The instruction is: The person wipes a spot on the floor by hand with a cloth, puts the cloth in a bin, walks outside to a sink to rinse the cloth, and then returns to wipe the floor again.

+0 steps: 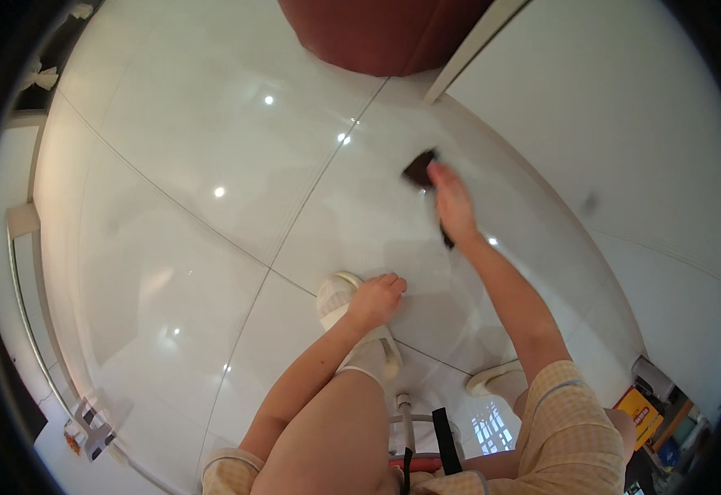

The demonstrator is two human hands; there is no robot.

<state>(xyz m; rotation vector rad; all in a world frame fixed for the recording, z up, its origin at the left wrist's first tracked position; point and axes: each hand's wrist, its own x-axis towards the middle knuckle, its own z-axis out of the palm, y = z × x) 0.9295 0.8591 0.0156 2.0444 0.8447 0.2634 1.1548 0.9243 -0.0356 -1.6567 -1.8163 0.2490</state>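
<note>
My right hand [454,202] is stretched out low over the glossy floor, closed around a dark brown thing [419,170]. Its wide, flared end shows past my fingertips, and a narrow dark end sticks out below my palm. Motion blurs it, so I cannot tell whether it is a brush or a folded cloth. My left hand [377,299] is curled above my pale left shoe [337,290], knuckles forward, with nothing visible in its fingers. Part of that shoe is covered by the hand and wrist.
Light glossy tiles [171,239] spread ahead. A dark red rounded piece of furniture [377,37] stands at the far side, and a white panel [608,124] rises on the right. Below me is a stool pole [406,412]. A yellow box [639,417] sits among items at lower right.
</note>
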